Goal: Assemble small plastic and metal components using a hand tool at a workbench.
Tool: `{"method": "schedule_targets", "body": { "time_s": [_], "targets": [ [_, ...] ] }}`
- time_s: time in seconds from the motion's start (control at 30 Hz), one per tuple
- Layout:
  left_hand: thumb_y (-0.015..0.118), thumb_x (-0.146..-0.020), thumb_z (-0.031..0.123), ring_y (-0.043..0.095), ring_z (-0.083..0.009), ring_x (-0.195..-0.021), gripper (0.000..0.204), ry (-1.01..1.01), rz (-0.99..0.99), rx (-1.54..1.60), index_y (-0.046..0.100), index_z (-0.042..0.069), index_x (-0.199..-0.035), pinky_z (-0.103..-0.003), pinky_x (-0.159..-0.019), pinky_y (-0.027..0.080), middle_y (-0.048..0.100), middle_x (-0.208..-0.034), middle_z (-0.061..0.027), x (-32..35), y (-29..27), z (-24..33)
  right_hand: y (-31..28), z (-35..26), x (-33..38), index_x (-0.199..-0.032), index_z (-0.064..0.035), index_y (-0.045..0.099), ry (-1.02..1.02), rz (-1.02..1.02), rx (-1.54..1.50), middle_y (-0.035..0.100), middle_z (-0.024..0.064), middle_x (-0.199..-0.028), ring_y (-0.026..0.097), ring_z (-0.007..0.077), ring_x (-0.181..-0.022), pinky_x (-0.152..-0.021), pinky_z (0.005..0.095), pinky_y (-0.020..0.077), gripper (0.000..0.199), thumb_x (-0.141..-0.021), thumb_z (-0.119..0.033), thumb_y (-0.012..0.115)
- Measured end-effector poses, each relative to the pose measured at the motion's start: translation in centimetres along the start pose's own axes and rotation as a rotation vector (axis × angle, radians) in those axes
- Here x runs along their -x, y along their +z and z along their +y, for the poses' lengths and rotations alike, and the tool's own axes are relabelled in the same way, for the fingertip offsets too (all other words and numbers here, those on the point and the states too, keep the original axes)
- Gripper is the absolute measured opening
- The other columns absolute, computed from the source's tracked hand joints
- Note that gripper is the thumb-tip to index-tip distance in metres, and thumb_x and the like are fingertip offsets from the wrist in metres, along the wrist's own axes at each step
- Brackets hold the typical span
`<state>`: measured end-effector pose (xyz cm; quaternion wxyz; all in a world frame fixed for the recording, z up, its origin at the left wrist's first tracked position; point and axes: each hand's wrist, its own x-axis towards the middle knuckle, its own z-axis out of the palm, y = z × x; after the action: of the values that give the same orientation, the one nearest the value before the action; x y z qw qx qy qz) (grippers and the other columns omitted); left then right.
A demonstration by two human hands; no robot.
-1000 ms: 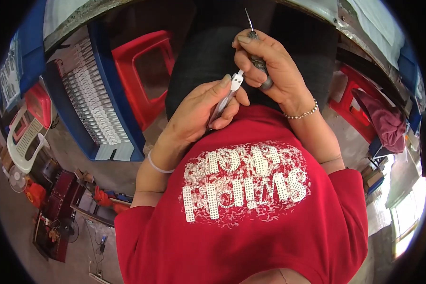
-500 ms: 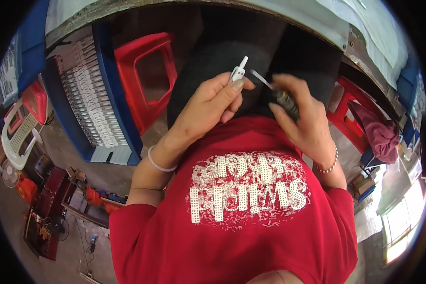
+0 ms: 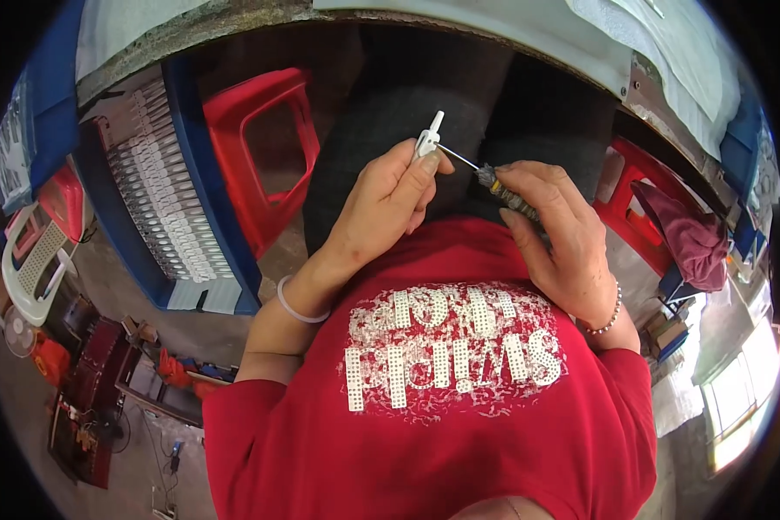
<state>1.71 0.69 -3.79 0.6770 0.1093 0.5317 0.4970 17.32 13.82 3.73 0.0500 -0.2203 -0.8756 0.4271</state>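
Note:
In my left hand [image 3: 394,186] a small white plastic part with a narrow tapered tip [image 3: 429,137] is gripped between thumb and fingers, tip pointing away from me. My right hand [image 3: 559,221] is wrapped round the dark, yellow-banded handle of a screwdriver [image 3: 504,192]. Its thin metal shaft reaches left to the side of the white part, and the tip seems to touch it just above my left thumb. Both hands are held over my lap, in front of the red shirt. Whether a screw sits at the contact point is too small to tell.
On the left, a blue bin [image 3: 208,186] holds stacked rows of white and metallic pieces. Red plastic stools stand on both sides [image 3: 264,156], the right one with a maroon cloth [image 3: 680,234] on it. Ahead, a worktable edge [image 3: 234,33] crosses the view.
The screwdriver has swung from a blurred position apart from the white part to rest its tip against that part's side. My left hand has shifted slightly left and down.

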Motion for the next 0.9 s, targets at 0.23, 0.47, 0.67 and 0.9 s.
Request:
{"method": "schedule_targets", "body": {
  "time_s": [0.23,0.47,0.67,0.9],
  "targets": [
    [0.04,-0.101,0.025,0.033,-0.0026,-0.048,0.027,0.04,0.063,-0.092,0.053,0.001,-0.1,-0.017,-0.044,0.029,0.038,-0.062,0.0038,-0.3,0.3,-0.6,0.5,0.1,-0.1,-0.109,0.0006,0.057,0.027,-0.019,0.02,0.059,0.0172,-0.101,0.061,0.0324,-0.088,-0.074,0.0369,0.051,0.033,-0.077,0.004,0.063],
    [0.04,-0.101,0.024,0.032,-0.0013,-0.047,0.027,0.079,0.093,-0.191,0.053,0.0,-0.099,-0.018,-0.042,0.027,0.037,-0.061,0.0052,-0.7,0.4,-1.0,0.4,0.4,-0.3,-0.111,0.0018,0.057,0.079,-0.028,-0.038,0.058,0.0188,-0.102,0.061,0.0339,-0.087,-0.074,0.0366,0.0504,0.031,-0.08,0.003,0.061],
    [0.04,-0.101,0.023,0.031,-0.0011,-0.047,0.026,0.075,0.102,-0.203,0.052,0.001,-0.097,-0.018,-0.042,0.027,0.037,-0.061,0.0057,-1.0,0.3,-0.9,0.5,0.8,-0.4,-0.111,0.0025,0.057,0.084,-0.021,-0.038,0.059,0.0185,-0.101,0.061,0.032,-0.087,-0.074,0.0353,0.0503,0.03,-0.082,0.002,0.059],
    [0.044,-0.098,0.015,0.048,-0.0159,-0.049,0.021,0.269,0.21,-0.5,0.053,-0.001,-0.09,-0.032,-0.048,0.038,0.048,-0.057,-0.0085,-1.6,0.5,-1.7,0.6,2.5,-1.0,-0.116,0.0059,0.055,0.589,-0.081,-0.598,0.065,0.0078,-0.088,0.061,0.0143,-0.07,-0.061,0.0282,0.049,0.028,-0.09,-0.003,0.05]
  ]
}}
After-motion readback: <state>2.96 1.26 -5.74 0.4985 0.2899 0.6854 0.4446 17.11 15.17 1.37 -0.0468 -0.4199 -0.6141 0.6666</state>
